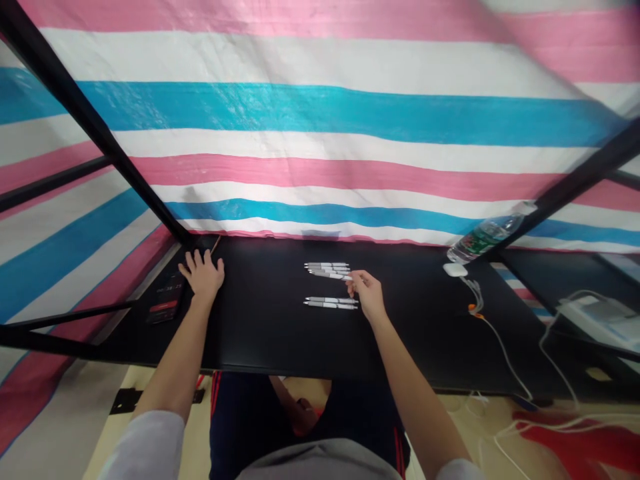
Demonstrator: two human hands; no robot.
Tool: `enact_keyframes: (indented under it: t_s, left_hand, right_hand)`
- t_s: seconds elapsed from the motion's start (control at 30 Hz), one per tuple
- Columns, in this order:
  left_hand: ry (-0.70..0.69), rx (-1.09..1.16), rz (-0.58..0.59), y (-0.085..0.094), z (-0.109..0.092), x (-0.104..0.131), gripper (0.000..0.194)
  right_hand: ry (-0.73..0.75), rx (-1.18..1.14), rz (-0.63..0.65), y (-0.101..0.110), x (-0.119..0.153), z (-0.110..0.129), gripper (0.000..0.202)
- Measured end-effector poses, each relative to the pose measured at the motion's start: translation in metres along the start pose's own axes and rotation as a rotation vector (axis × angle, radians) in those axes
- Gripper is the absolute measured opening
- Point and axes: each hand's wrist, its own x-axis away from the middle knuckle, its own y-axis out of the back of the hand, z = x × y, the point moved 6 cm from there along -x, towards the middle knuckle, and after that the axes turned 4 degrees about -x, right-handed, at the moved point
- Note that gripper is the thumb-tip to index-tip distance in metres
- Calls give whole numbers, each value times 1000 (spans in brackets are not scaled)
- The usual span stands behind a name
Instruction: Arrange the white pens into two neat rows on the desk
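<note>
My right hand [367,291] pinches the right end of a white pen [331,274], which lies slightly tilted at the near side of a small group of white pens [327,265]. Nearer to me, two more white pens [330,303] lie side by side on the black table [265,333], just left of my right wrist. My left hand [203,273] rests on the table at the far left with its fingers spread, holding nothing. Beside it lies a dark phone [167,298] with a lit timer on its screen.
A plastic bottle [487,237] leans at the back right, with a white charger [455,270] and its cable [505,353] in front. Black frame bars [115,150] flank both sides. A striped sheet [320,120] hangs behind. A white device [600,320] sits far right.
</note>
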Motion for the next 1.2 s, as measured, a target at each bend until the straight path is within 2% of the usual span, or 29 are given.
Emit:
enact_keyframes:
  t_s: [0.07,0.27,0.53,0.7,0.83,1.0,1.2]
  left_hand:
    - [-17,4,42,-5,11,-1,49]
    - [-27,-27,-86,-4,20,-1,46]
    - [-28,-2,-44,-6,24,-1,44]
    - [-17,-1,-57,-5,23,-1,44]
    - [-15,16,-45,-4,22,-1,44]
    - [-14,40,-32,-5,23,-1,46]
    - [-17,38,-30,-6,23,-1,45]
  right_hand:
    - [-2,0,4,0,0,0,34]
    - [-2,-19,-14,1,1,2,33]
    - [-10,-37,-5,2,1,0,35]
    - [-43,-219,21,2,0,2,36]
    - [-62,-327,-32,11,-7,-1,37]
    - [-115,-485,-120,24,-16,-8,27]
    - [-20,-598,-2,18,-10,11,20]
